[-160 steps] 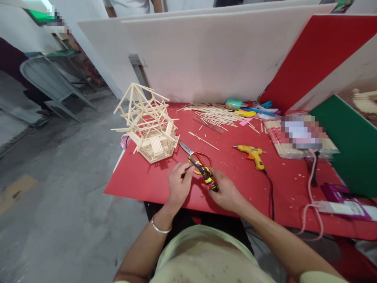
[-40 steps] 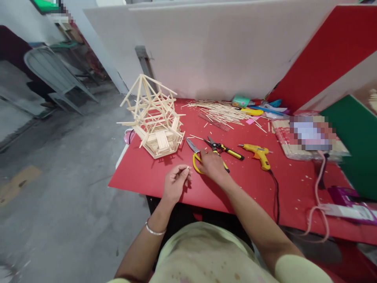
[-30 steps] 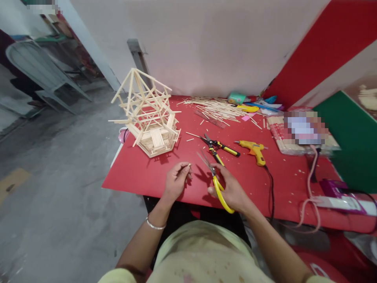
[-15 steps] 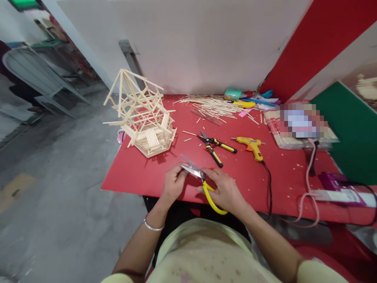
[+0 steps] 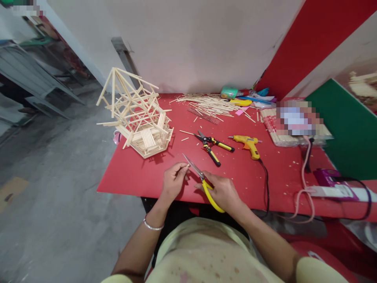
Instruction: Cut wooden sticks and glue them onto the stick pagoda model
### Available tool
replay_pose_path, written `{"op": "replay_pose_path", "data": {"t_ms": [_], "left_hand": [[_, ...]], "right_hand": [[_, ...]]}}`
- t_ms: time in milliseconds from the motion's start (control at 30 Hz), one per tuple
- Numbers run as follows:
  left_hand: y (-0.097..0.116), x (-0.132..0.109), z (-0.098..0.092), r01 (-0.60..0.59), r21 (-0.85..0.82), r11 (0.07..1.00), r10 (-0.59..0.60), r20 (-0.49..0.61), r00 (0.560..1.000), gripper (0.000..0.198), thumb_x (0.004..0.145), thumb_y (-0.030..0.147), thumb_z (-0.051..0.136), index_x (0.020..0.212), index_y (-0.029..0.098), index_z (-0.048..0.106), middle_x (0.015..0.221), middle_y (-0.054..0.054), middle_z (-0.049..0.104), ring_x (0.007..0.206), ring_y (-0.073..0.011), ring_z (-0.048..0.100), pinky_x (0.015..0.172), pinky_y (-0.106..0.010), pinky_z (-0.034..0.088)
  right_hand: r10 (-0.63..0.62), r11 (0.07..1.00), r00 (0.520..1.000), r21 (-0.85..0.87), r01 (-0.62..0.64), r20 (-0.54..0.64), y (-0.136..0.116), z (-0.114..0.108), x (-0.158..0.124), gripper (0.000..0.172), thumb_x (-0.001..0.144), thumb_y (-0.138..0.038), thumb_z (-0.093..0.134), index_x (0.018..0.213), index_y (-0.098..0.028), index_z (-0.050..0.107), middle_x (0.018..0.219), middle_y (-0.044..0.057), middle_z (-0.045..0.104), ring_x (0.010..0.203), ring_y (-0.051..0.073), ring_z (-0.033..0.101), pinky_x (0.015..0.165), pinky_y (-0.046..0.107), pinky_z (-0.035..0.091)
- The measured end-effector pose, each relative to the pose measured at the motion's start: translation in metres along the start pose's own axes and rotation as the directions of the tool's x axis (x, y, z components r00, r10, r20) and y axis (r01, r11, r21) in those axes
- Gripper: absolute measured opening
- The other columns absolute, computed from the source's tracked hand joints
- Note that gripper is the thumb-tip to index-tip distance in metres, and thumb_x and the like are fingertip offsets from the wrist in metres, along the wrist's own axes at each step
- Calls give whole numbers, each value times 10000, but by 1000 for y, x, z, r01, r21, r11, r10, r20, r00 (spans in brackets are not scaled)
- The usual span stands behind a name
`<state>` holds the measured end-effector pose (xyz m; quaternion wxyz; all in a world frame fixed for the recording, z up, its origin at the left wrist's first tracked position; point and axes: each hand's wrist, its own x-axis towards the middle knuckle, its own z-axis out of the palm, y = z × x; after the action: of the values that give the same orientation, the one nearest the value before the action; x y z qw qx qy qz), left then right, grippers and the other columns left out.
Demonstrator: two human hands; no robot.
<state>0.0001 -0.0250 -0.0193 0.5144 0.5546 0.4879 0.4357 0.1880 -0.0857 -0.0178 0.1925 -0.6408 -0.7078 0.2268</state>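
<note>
1. Your left hand (image 5: 173, 181) pinches a short pale wooden stick piece (image 5: 188, 166) at the fingertips.
2. Your right hand (image 5: 224, 192) grips yellow-handled metal scissors (image 5: 202, 175), blades by that piece; contact unclear.
3. Beyond, on the red tabletop (image 5: 129, 177): black-and-yellow hand cutters (image 5: 211, 153), splayed.
4. Left of you: pale wooden stick-built model (image 5: 149, 136); right: yellow glue gun (image 5: 249, 144).
5. Back: loose pale stick pile (image 5: 209, 106).

Stick model (image 5: 149, 137): stands tall at the left, blocks a low reach there.
Red tabletop (image 5: 126, 179), near left: I see room where a hand could pass.
Spread cutter (image 5: 209, 146): lies just beyond the scissors (image 5: 207, 190), in the way.
Glue gun (image 5: 249, 144), right: its cord (image 5: 267, 181) crosses toward the near edge.
White board (image 5: 191, 47): closes the far side.
</note>
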Motion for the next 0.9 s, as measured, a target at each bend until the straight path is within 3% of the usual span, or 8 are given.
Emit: {"op": "replay_pose_path", "data": {"t_ms": [200,367,500,600,700,767,833,900], "left_hand": [[-11,-1,-3,1,-98,995,-4,-30,1000,255,854,391,665,944,155,697,791,-56,737,709,-161,693,679,-273,576],[-10,-3,-11,-8,-155,988,-1,-55,998,259,862,387,660,973,157,702,843,-71,742,785,-181,708,730,-297,586],[-13,-2,-16,10,-280,960,-21,-37,999,323,890,387,625,1127,171,663,735,-13,671,606,-126,661,624,-264,572],[-14,-1,-16,43,-361,932,-48,-4,999,335,885,403,626,1125,170,620,723,-6,660,529,-122,640,545,-257,548],[-12,0,-14,58,-418,907,-56,17,998,330,874,420,642,1089,184,558,763,-29,701,553,-144,665,557,-267,542],[-10,1,-12,20,-434,901,-27,-10,1000,305,868,400,660,1050,193,529,784,-42,722,648,-165,699,646,-287,553],[-9,2,-12,-31,-437,899,6,-57,998,266,869,367,667,1012,198,521,795,-46,732,751,-179,716,746,-310,550],[-9,3,-12,-67,-441,895,21,-107,994,228,868,340,672,976,202,526,803,-44,736,800,-181,718,795,-316,539]], "right_hand": [[208,893,976,-395,-215,-61,-10,5,29,537,925,-566,454,1369,-269,516,992,93,731,824,253,692,647,282,422],[143,891,987,-425,-161,-73,-20,16,53,501,950,-482,434,1370,-215,499,1020,115,696,880,235,663,683,272,418],[98,896,988,-420,-140,-121,-18,25,54,497,953,-460,440,1383,-217,496,1009,109,680,916,251,637,709,293,428],[44,918,982,-380,-113,-185,-15,24,53,497,946,-418,477,1366,-155,520,1074,147,670,985,272,613,787,330,454],[-76,976,957,-216,14,-280,-17,18,52,443,951,-382,487,1300,-129,587,1216,176,638,1130,286,569,950,383,439],[-115,992,955,21,126,-275,-22,13,50,384,947,-381,502,1225,-161,650,1205,146,663,1126,263,590,987,390,441],[-83,922,983,362,138,-163,-29,12,47,341,935,-405,528,1141,-196,702,1089,93,719,988,218,657,904,353,501],[-26,748,1000,664,20,-1,-35,13,44,347,905,-447,567,1095,-203,724,963,52,745,818,176,682,758,305,540]]}}
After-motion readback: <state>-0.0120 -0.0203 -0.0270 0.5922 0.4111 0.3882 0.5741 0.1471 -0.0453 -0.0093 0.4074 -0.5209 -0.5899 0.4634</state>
